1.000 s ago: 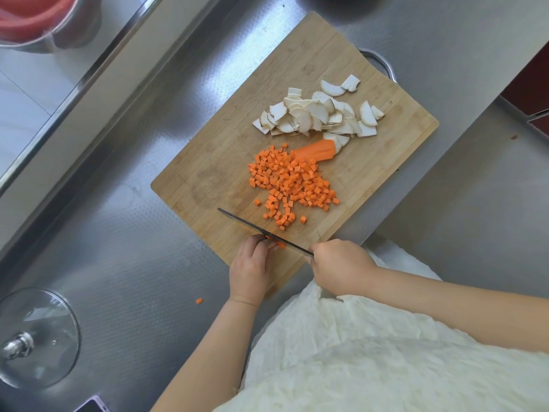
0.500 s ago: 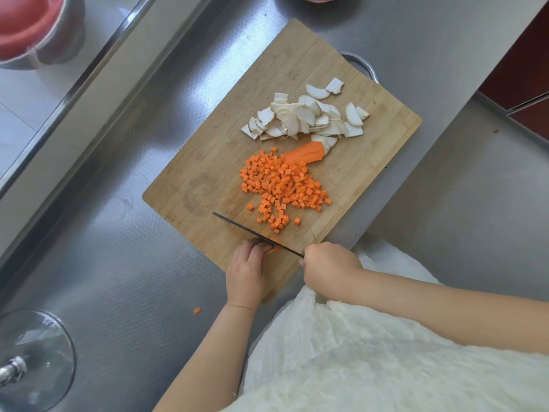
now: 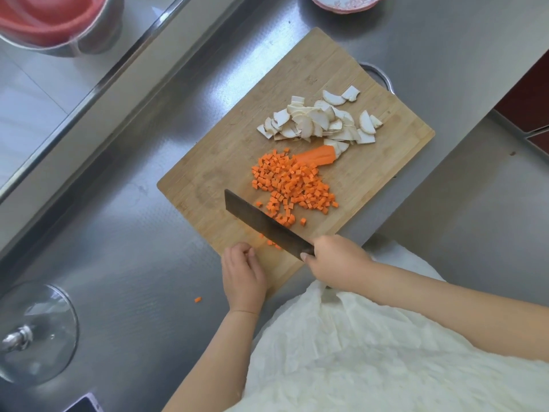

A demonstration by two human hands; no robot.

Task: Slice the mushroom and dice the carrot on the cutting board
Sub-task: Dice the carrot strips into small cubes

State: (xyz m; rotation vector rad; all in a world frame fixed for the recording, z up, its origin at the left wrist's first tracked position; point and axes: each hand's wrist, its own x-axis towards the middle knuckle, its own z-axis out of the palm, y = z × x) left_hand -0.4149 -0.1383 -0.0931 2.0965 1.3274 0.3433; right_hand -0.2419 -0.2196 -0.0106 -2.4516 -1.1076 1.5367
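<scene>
A wooden cutting board point(image 3: 225, 162) lies at an angle on the steel counter. Sliced white mushroom point(image 3: 319, 121) is piled at its far side. Below that lies an uncut carrot piece point(image 3: 318, 154) and a heap of diced carrot point(image 3: 292, 182). My right hand point(image 3: 335, 260) grips the handle of a dark cleaver point(image 3: 264, 226), whose blade is tilted flat-side up over the board's near corner. A few carrot cubes point(image 3: 271, 242) lie just under the blade. My left hand point(image 3: 242, 273) rests at the board's near edge with fingers curled, holding nothing.
One stray carrot cube point(image 3: 197, 299) lies on the steel counter point(image 3: 118, 248). A glass pot lid point(image 3: 32, 334) sits at the left. A metal bowl with red contents point(image 3: 56, 22) stands at the top left, and a pinkish bowl's rim point(image 3: 344, 3) shows at the top.
The cleaver has tilted from edge-down to leaning, showing its flat side. My left hand has drawn back from the blade, leaving the few cut cubes by it.
</scene>
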